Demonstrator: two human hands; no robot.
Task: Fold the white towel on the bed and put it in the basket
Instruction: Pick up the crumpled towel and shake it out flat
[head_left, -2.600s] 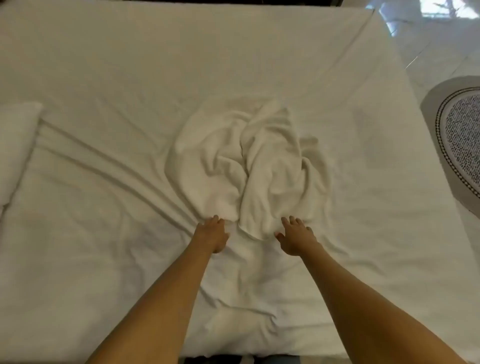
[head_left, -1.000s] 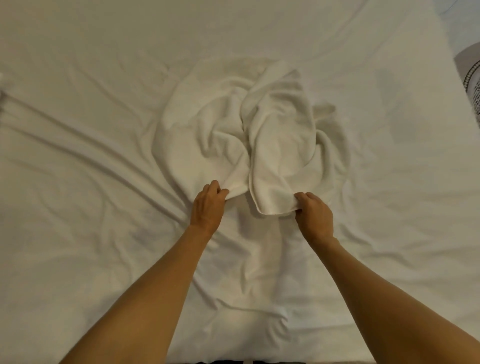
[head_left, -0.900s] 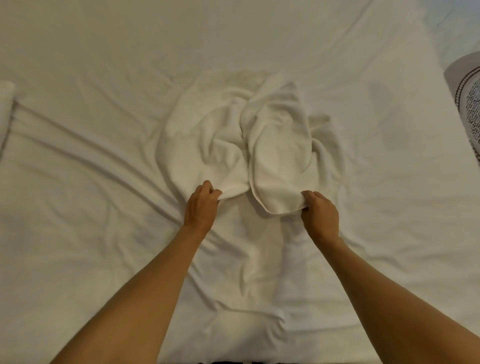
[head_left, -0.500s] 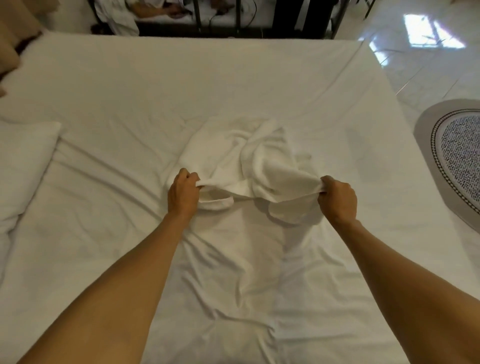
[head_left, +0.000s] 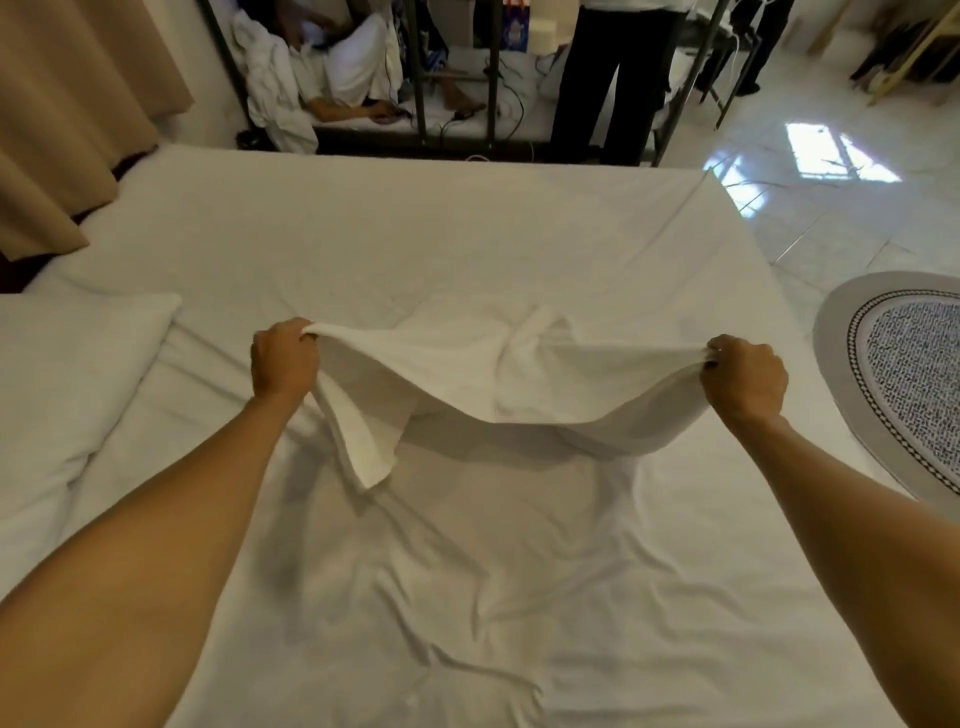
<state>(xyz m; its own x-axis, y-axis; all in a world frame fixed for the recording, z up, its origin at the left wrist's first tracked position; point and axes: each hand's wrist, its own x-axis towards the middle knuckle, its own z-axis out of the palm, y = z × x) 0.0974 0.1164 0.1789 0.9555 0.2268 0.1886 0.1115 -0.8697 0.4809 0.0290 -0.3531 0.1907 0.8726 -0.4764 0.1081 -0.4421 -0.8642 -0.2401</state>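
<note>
The white towel (head_left: 467, 374) hangs stretched between my two hands above the middle of the bed (head_left: 467, 597). My left hand (head_left: 283, 358) grips its left edge in a closed fist. My right hand (head_left: 743, 376) is closed on the right edge. The near edge sags between the hands and one corner droops down below the left hand. The far part of the towel still rests crumpled on the sheet. No basket is in view.
A white pillow (head_left: 67, 384) lies at the bed's left side. Beige curtains (head_left: 62, 104) hang at the far left. Past the bed's far edge stand a metal rack (head_left: 415, 67) and a person in dark trousers (head_left: 613, 78). A patterned oval rug (head_left: 904, 374) lies on the tiled floor, right.
Both hands closed on the towel's near edge, then lifted and drew apart, spreading the crumpled towel wide. My head tilted up, bringing the room beyond the bed into view.
</note>
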